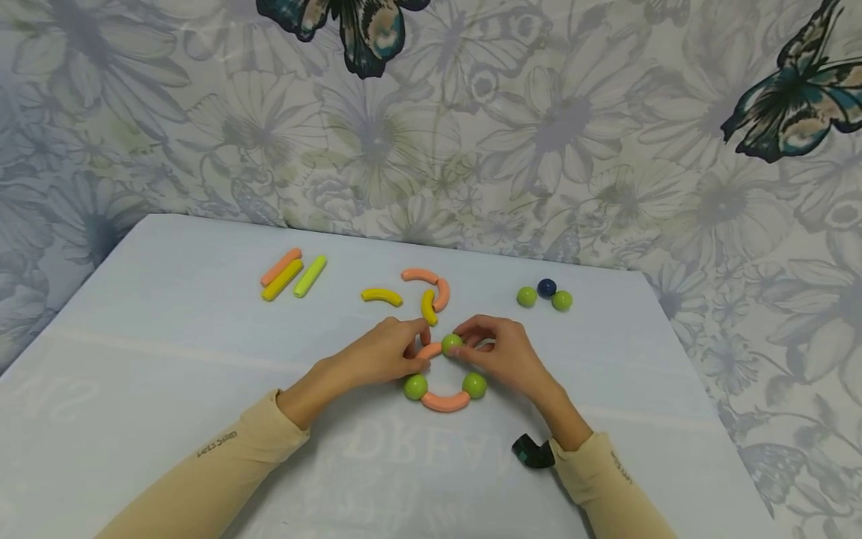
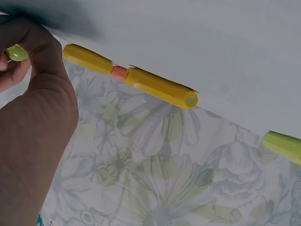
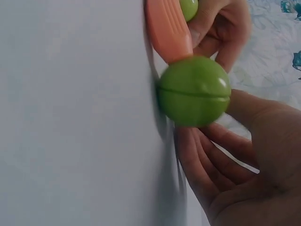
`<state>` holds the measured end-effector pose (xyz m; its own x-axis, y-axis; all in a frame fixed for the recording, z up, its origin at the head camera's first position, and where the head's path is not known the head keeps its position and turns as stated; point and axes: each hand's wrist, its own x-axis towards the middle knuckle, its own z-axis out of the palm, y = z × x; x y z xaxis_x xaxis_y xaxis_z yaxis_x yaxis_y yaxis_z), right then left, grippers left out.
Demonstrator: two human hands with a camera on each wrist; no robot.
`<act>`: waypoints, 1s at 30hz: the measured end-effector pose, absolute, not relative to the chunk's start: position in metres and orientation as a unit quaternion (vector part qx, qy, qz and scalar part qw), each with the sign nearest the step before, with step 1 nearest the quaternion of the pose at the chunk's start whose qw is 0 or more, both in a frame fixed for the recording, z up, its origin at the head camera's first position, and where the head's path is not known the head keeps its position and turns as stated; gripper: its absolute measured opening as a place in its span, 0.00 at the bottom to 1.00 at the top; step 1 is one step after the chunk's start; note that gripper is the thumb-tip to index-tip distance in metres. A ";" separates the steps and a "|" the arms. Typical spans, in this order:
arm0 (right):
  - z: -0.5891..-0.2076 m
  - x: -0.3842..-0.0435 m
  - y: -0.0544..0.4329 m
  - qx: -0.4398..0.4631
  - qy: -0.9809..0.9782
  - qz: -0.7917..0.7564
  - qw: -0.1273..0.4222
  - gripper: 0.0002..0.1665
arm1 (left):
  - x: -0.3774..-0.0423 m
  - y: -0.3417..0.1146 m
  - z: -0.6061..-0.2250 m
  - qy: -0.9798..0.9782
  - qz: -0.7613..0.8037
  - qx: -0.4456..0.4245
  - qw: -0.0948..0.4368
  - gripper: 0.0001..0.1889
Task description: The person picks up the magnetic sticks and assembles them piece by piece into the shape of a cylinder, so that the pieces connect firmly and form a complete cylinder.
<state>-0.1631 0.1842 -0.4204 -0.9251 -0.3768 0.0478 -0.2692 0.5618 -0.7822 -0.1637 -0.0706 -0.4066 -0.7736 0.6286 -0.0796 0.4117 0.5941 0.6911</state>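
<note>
On the table, smooth green balls and curved orange sticks form a partial ring. My left hand [image 1: 390,350] pinches the upper-left orange curved stick [image 1: 429,350] between thumb and fingers. My right hand [image 1: 501,352] holds the top green ball [image 1: 452,344], which meets that stick's end. Below, a left green ball [image 1: 415,387] and a right green ball [image 1: 474,385] are joined by a lower orange curved stick [image 1: 445,403]. In the right wrist view, a large green ball [image 3: 195,92] sits on an orange stick [image 3: 169,30], partly in front of my right hand.
Behind the ring lie yellow curved sticks [image 1: 381,297] and orange curved sticks [image 1: 420,275]. Straight sticks, including a lime one [image 1: 310,276], lie back left. A dark blue ball [image 1: 547,288] sits between two green balls at back right. A black object [image 1: 533,452] touches the right sleeve.
</note>
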 end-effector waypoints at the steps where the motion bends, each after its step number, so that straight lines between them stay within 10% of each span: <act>1: -0.420 -0.165 0.185 -0.188 0.883 -0.426 0.060 0.13 | -0.164 -0.071 -0.406 0.879 0.338 0.297 0.160 0.13; 30: -0.430 -0.235 0.178 -0.278 0.894 -0.350 0.013 0.19 | -0.166 -0.073 -0.407 0.873 0.337 0.312 0.165 0.11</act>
<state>-0.2349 0.1784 -0.4295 -0.8449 -0.5067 0.1715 -0.4884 0.5998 -0.6338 -0.1660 -0.0734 -0.4075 -0.7503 0.6564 -0.0787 0.4336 0.5784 0.6910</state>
